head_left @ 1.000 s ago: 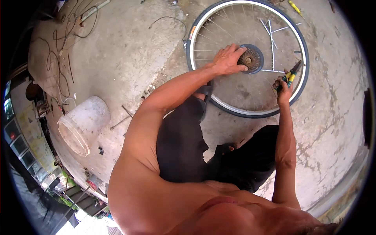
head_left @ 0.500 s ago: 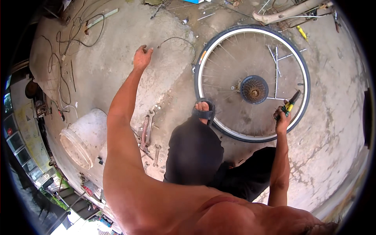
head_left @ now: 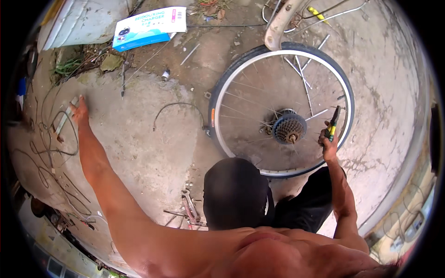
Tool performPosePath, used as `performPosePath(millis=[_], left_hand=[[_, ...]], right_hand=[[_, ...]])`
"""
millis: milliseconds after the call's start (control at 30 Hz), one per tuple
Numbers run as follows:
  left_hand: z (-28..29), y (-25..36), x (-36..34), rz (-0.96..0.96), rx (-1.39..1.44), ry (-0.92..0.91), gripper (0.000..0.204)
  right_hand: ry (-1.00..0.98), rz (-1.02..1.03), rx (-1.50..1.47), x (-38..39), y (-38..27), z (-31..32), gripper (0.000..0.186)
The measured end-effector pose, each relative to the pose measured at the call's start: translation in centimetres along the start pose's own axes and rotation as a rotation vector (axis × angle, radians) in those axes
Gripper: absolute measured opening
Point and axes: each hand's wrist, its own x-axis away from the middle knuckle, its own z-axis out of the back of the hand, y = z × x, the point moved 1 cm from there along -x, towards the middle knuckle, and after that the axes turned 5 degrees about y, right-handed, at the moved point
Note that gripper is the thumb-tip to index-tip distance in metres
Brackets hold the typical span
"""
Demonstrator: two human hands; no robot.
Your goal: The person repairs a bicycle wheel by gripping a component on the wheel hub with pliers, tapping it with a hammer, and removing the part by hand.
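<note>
My left hand [head_left: 80, 114] reaches far out to the left, over the upper end of a pale flat strip [head_left: 62, 124] on the concrete. Its thumb and fingers are apart on either side of that end; I cannot tell how firmly they touch it. In my right hand [head_left: 329, 147] is a pair of pliers [head_left: 333, 128] with yellow and dark handles, its black jaws pointing away from me. The pliers are above the right part of a bicycle wheel [head_left: 222, 88], which lies flat with its rusty sprocket cluster [head_left: 289, 129] facing up.
Thin metal rods [head_left: 303, 76] lie across the wheel. A pale bicycle frame tube [head_left: 278, 28] overlaps its far rim. Loose cables [head_left: 48, 150] surround the strip. Wrenches [head_left: 189, 206] lie left of my knee [head_left: 236, 192]. Farther off are a white-and-blue box [head_left: 148, 28] and a yellow-handled tool [head_left: 318, 15].
My left hand has moved left to the pale strip. My right hand still holds the pliers over the wheel. The view has shifted, bringing the white-and-blue box fully into sight.
</note>
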Motion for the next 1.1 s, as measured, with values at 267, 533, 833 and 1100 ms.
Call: performPosePath(millis=[267,533,833,1100], left_hand=[[-3.0,0.8,-7.2,0.032,-0.410,0.078,0.093],[3.1,-2.0,-1.9,-0.192,-0.476,0.249,0.063],[8.7,-7.4,27.8,0.026,0.156,-0.190,0.033],[16.6,-14.7,62.7,-0.526,0.130,-0.423,0.024]], right_hand=[[0.039,-0.003,0.094,-0.1,-0.7,0.9,0.064],[-0.011,-0.042,-0.053,-0.4,-0.4,0.3,0.065],[-0.042,-0.013,0.051,-0.1,-0.5,1.4,0.065],[-0.082,0.043,0.079,-0.5,-0.4,1.8,0.058]])
